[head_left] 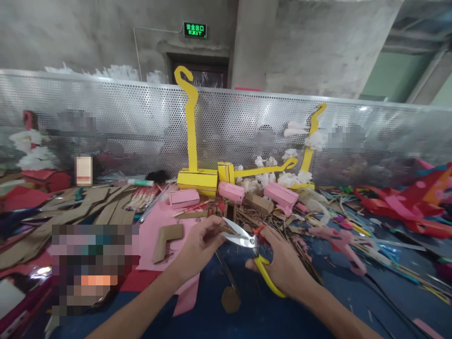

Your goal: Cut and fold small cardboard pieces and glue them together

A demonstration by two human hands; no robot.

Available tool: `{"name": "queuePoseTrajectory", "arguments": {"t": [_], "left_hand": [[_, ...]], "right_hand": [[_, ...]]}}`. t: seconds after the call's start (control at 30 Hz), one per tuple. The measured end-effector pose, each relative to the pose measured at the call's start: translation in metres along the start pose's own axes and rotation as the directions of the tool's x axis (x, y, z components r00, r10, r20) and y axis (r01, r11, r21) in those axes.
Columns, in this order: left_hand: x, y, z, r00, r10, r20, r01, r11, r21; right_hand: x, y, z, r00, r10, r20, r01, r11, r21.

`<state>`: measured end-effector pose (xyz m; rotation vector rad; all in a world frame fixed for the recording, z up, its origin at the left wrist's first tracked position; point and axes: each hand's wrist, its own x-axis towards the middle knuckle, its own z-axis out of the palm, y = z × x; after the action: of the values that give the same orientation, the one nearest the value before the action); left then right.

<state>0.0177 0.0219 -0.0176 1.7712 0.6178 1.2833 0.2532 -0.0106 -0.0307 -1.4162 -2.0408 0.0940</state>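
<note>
I'm gripping parted scissors [251,241] in right fingers [271,236], left fingers [211,224] pinching something small [224,230] beside the blades [242,240] — a slip could nick skin.

One left hand [198,246], one right hand [281,260], one pair of scissors [252,241]. I'm getting three yellow hooks [191,136] [259,171] [306,160], three pink boxes [184,198] [231,192] [280,194], one glue gun [339,242], one cardboard hexagon [230,300], one L-shaped cardboard piece [162,241] and one exit sign [195,30]. White fluff [315,140] is too clumped to count.
</note>
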Motion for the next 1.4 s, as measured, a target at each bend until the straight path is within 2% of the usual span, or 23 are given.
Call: {"name": "queuePoseTrajectory", "arguments": {"t": [0.13,0.27,0.53,0.73,0.97,1.1,1.4], "left_hand": [[-0.002,-0.001,0.002,1.000,-0.010,0.008,0.010,1.000,-0.008],[-0.003,-0.001,0.004,1.000,-0.027,0.008,0.027,1.000,-0.011],[-0.003,-0.004,0.003,1.000,-0.007,-0.026,0.007,1.000,0.006],[-0.006,-0.008,0.004,0.997,-0.071,0.010,0.071,0.997,0.011],[-0.003,-0.008,0.003,0.998,-0.021,-0.060,0.025,0.997,0.073],[-0.001,-0.006,0.002,0.997,-0.010,-0.082,0.012,1.000,0.020],[-0.003,-0.005,0.003,1.000,-0.010,-0.018,0.010,1.000,0.014]], "right_hand": [[-0.003,-0.005,-0.002,0.999,-0.036,-0.003,0.036,0.999,-0.017],[-0.003,-0.003,0.001,0.999,0.027,0.036,-0.027,1.000,-0.007],[-0.004,0.001,0.006,0.998,-0.027,-0.057,0.029,0.999,0.027],[-0.002,0.003,0.009,0.996,0.070,-0.056,-0.067,0.996,0.055],[0.000,-0.001,-0.002,0.995,-0.073,-0.073,0.074,0.997,0.004],[0.000,-0.001,-0.005,0.997,-0.067,-0.040,0.066,0.998,-0.019],[-0.001,-0.003,0.000,0.999,-0.050,-0.018,0.049,0.998,-0.029]]}}
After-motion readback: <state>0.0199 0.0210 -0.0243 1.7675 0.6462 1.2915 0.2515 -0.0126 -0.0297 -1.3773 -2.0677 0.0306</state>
